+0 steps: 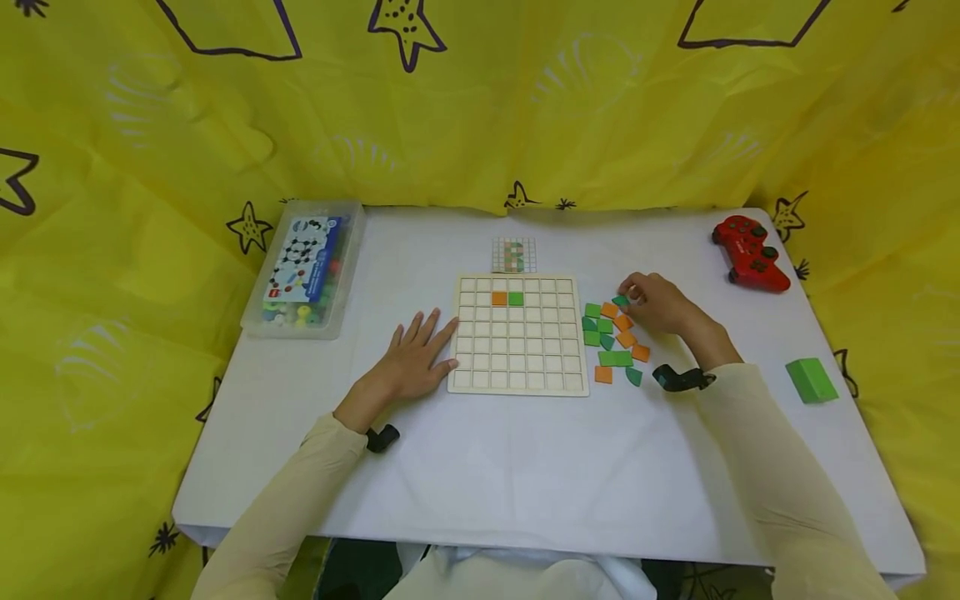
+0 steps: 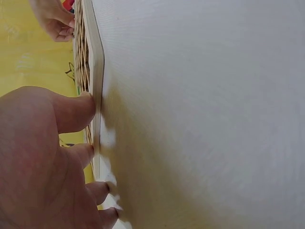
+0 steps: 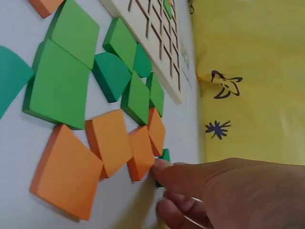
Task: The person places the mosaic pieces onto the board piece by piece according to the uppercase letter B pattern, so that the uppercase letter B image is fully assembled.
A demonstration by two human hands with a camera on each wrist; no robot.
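Note:
A wooden grid board (image 1: 517,387) lies on the white table, with an orange square tile (image 1: 499,298) and a green square tile (image 1: 515,298) side by side in its upper cells. My left hand (image 1: 408,364) rests at the board's left edge, fingers spread, thumb and index finger touching the rim. To the right of the board lie loose orange, green and dark green tiles (image 1: 616,358). At their far end my right hand (image 1: 658,302) pinches a dark green tile (image 3: 165,155) with curled fingers. Its fingers partly hide that tile in the right wrist view.
A small pattern card (image 1: 514,255) lies just beyond the board. At the back left is a clear plastic box (image 1: 303,271) of colourful parts. A red game controller (image 1: 751,253) lies at the back right, and a green block (image 1: 812,381) sits near the right edge.

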